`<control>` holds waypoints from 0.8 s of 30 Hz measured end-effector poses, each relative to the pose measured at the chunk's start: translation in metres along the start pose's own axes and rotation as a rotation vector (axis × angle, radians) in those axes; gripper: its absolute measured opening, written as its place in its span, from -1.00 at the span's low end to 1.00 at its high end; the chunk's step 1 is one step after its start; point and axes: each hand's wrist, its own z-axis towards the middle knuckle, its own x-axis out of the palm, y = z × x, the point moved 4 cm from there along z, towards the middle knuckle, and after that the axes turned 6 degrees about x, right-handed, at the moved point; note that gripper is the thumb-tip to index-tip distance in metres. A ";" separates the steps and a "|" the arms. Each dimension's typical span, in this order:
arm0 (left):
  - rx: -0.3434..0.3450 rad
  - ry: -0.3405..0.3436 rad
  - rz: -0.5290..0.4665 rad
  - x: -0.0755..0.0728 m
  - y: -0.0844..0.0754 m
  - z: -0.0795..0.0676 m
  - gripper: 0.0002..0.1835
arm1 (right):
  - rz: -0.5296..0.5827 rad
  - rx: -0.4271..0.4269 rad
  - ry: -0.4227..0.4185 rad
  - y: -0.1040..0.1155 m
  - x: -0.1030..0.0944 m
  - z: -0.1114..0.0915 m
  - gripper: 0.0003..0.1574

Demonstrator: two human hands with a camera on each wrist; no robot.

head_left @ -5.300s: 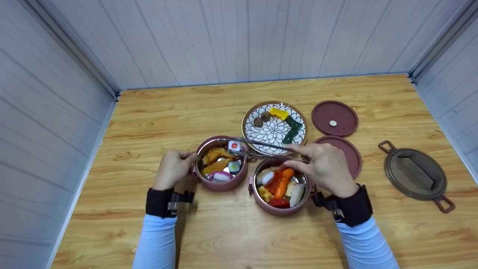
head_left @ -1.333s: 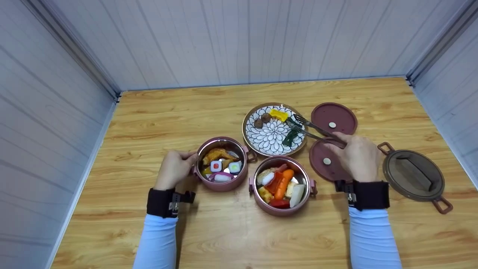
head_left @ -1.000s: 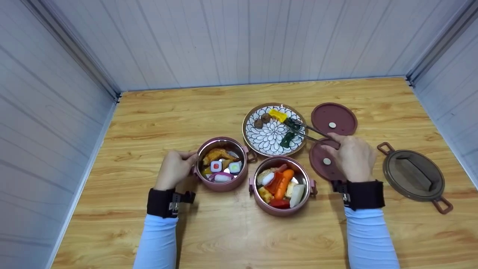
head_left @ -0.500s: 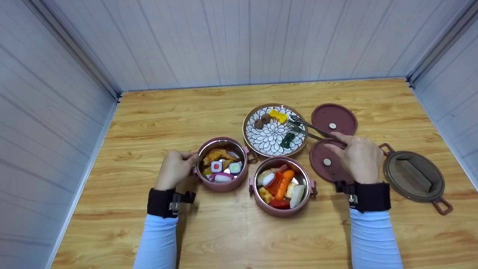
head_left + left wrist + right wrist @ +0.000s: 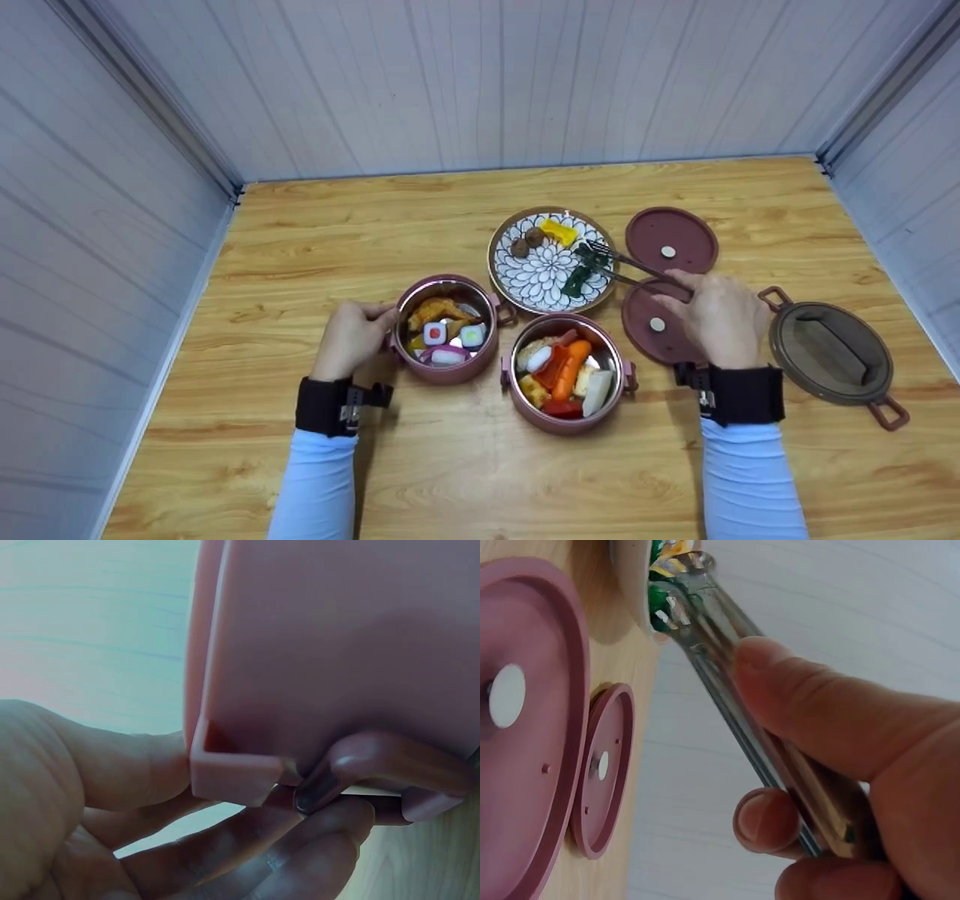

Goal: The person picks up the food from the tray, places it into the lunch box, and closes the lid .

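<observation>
My left hand [image 5: 351, 337] holds the left pink pot [image 5: 457, 373] by its side handle; in the left wrist view the thumb lies against the handle mount and the fingers are under the handle [image 5: 390, 757]. Inside that pot are a chicken drumstick [image 5: 439, 309], two sushi-like pieces [image 5: 435, 333] and other food. My right hand [image 5: 724, 315] grips metal tongs [image 5: 637, 265]. The tong tips are at the upper of the dark green food pieces [image 5: 577, 281] on the patterned plate [image 5: 498, 281]; whether they pinch it I cannot tell.
A second pink pot [image 5: 562, 426] with a carrot [image 5: 571, 371] and other food stands front centre. Two maroon lids [image 5: 671, 229] lie right of the plate, one partly under my right hand. A brown handled lid [image 5: 832, 352] is far right. The plate also holds brown balls [image 5: 520, 247] and a yellow piece [image 5: 559, 232].
Earlier the tongs held a sushi-like piece over the left pot; it now lies inside. My right hand has moved right, tongs over the plate, where the upper green piece has shifted slightly.
</observation>
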 end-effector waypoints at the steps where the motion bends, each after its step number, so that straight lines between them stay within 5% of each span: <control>1: -0.001 0.000 -0.003 0.000 0.000 0.000 -0.75 | -0.005 0.006 0.005 0.000 0.001 0.000 -0.40; 14: 0.003 -0.003 -0.027 0.000 -0.001 0.000 -0.76 | -0.014 0.011 0.036 0.007 0.012 0.001 -0.48; 24: 0.024 -0.018 0.016 0.000 0.000 0.000 -0.76 | 0.072 -0.090 -0.071 0.015 -0.005 -0.003 -0.50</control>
